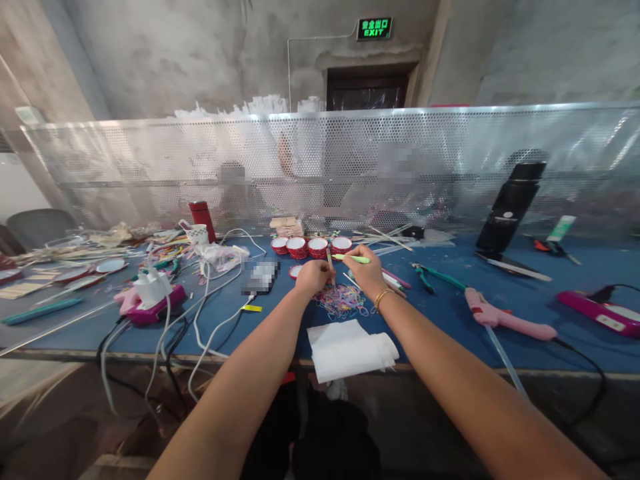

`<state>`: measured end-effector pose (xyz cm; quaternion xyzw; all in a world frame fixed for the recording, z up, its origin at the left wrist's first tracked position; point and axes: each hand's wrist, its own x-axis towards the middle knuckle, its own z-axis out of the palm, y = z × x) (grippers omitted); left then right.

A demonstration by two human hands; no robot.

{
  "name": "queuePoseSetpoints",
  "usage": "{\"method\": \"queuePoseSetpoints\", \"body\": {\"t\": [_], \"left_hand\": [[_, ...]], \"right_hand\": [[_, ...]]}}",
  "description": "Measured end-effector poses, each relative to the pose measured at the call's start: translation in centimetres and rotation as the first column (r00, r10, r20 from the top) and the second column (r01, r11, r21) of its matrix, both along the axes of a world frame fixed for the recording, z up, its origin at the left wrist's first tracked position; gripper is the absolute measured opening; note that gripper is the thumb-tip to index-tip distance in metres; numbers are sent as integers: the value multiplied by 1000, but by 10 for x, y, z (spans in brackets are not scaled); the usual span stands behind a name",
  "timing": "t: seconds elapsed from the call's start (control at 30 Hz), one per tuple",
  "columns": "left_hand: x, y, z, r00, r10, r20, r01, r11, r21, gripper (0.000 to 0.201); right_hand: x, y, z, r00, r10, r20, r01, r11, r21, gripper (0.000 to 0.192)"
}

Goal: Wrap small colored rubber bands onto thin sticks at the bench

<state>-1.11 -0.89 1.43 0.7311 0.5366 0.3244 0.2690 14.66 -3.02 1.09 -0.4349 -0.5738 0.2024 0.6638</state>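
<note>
Left hand (316, 277): closed, pinching a thin wooden stick (329, 256), roughly upright, far end clear of the fingers. Right hand (369, 270): closed around a light green pen (346, 257), near-level, tip aimed left at the stick. Can't tell at this size whether the tip touches the wood. Both sit mid-bench over the near-far line of the wearer's lap. My read is that pen-to-stick work is the step in hand. To do it well: pinch the stick close below the contact spot so it can't flex or roll, brace the right wrist on the blue bench top (430, 308), use light pen pressure, leave the stick's face unblocked. Just below the hands, on the near side, is a pile of colored loops, likely rubber bands (343, 303); a low stick end could snag there, so lift a bit. Folded white sheet (353, 353) nearer still, at the edge. Far side: row of small red drums (318, 249), easy to bump with an overlong reach. Right: teal-handled pliers (443, 275), then pink glue gun (520, 325); elbow clear of its cord.
</note>
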Motion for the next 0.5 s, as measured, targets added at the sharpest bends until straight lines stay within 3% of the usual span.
{"method": "queuePoseSetpoints", "body": {"t": [0.13,0.33,0.5], "left_hand": [[0,-1,1,1000,3,-18,-3,1000,30,18],[0,-1,0,1000,-1,-9,1,1000,13,15],[-1,0,-2,1000,-9,9,9,1000,14,16]], "right_hand": [[-1,-1,0,999,36,26,-37,999,23,16],[3,2,-1,1000,-8,-28,8,1000,14,16],[2,7,-2,987,129,-96,-129,992,4,29]]}}
